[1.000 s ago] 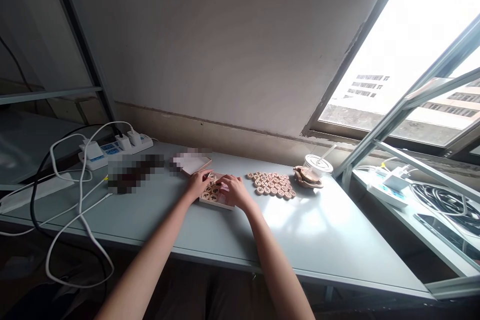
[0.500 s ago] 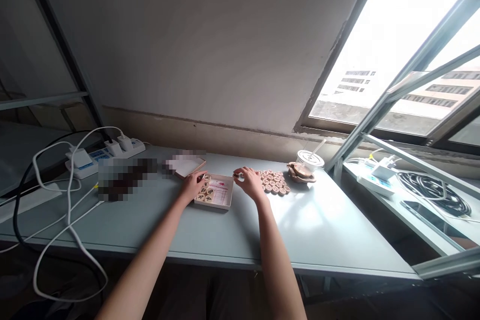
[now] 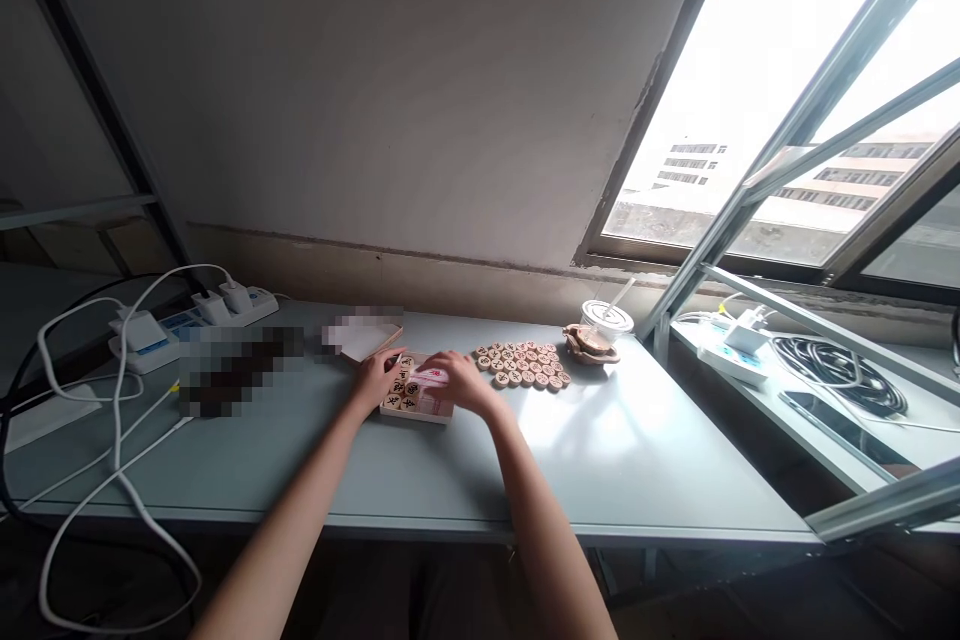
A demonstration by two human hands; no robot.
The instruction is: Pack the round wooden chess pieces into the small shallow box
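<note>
A shallow open box [image 3: 439, 419] sits on the table. Round wooden Chinese chess pieces [image 3: 409, 401] with dark characters lie along its left side, and a paper with pink and red print covers its bottom. My left hand [image 3: 373, 379] grips the box's back left edge. Reaching over the box from the right, my right hand [image 3: 459, 380] is closed, fingers pointing down and left. The piece in its fingertips is hidden from this angle. To the right, several rows of loose chess pieces [image 3: 525, 361] lie flat on the tabletop.
A box lid [image 3: 367, 335] lies behind the box. At the back right, a lidded plastic cup [image 3: 611, 318] with a straw stands by a brown carved ornament [image 3: 589, 348]. Power strips [image 3: 180, 325] and white cables [image 3: 116, 420] crowd the left. A metal frame [image 3: 739, 210] rises on the right.
My right hand has moved left, from beside the loose pieces to over the box, carrying a chess piece. My left hand stays at the box's edge. The view has shifted slightly.
</note>
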